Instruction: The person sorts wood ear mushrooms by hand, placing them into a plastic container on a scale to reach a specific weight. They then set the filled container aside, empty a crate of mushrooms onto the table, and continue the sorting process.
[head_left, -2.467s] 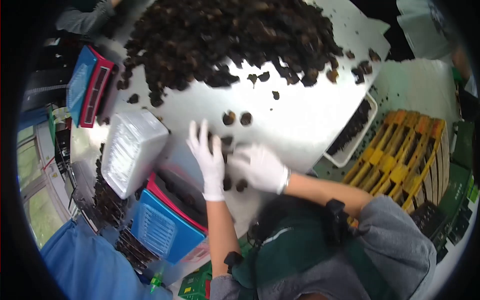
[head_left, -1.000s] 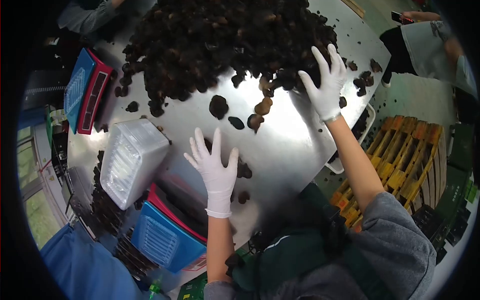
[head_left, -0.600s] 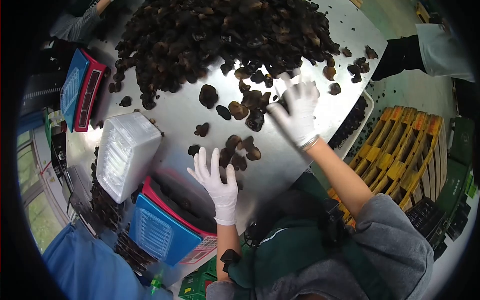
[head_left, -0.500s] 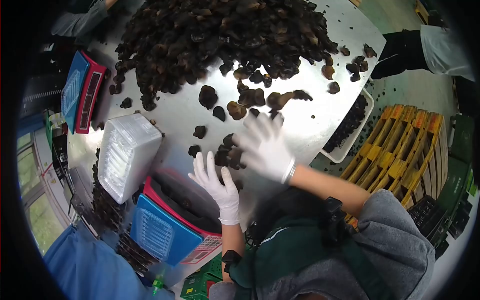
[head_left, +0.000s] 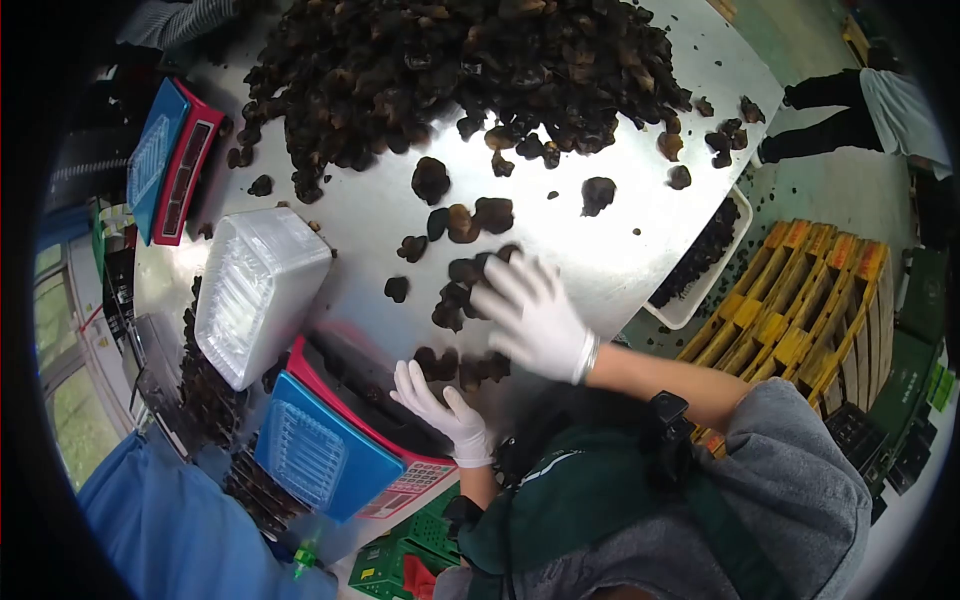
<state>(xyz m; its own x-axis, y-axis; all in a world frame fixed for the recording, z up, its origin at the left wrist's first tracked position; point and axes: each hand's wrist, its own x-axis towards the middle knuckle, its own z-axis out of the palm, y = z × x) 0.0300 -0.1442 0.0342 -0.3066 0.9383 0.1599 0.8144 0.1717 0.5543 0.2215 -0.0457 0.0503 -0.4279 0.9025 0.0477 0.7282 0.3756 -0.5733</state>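
Both my hands wear white gloves. My right hand (head_left: 545,325) is open, palm toward the table and fingers spread, its fingertips right at a cluster of dark wood ear mushrooms (head_left: 452,305). Low near the scale, my left hand (head_left: 440,412) is open too, thumb apart from the fingers. Just above it lie more wood ear pieces (head_left: 436,363), between the two hands. Other loose wood ears (head_left: 431,181) are scattered farther up the metal table (head_left: 370,250). At the far side a large heap of wood ears (head_left: 450,80) covers the tabletop.
A red scale (head_left: 420,478) with a clear tray on its blue top stands left of my left hand. Stacked clear plastic trays (head_left: 265,290) sit beyond it, then a second scale (head_left: 175,165). Yellow pallets (head_left: 790,300) and a white bin (head_left: 695,290) are right. People stand around the table.
Several wood ears between the heap and my right hand have shifted nearer to me, some now beside my left hand. My left hand has lowered slightly.
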